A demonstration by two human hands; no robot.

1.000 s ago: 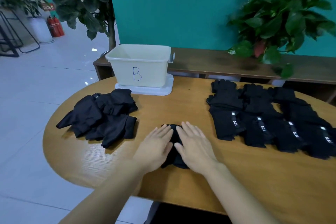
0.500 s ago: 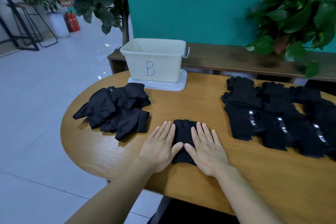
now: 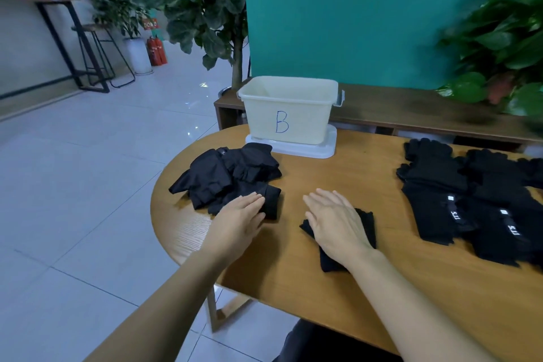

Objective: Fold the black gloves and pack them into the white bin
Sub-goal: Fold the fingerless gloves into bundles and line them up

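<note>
- Head view, counter: I sit at a rounded wooden counter point(image 3: 293, 273). The white plastic bin marked with a blue "B" point(image 3: 286, 114) stands at the far edge on its white lid point(image 3: 329, 150). What shows of its inside holds no gloves; packing is not yet begun, in my judgement.
- Head view, right hand: my right hand point(image 3: 335, 222) lies flat, fingers straight, on a folded black knit glove point(image 3: 364, 225) near the front of the counter. It grasps nothing; it presses the fold down so the cloth does not spring back.
- Head view, left hand: my left hand point(image 3: 239, 216) is released, fingers straight, its tips resting on the near edge of the loose heap of black folded gloves point(image 3: 232, 176) just in front of the bin. I judge it steadies the heap or reaches for a piece.
- Head view, stock: a row of flat black gloves with white tags point(image 3: 470, 200) lies well apart on the right, laid out for folding.
</note>
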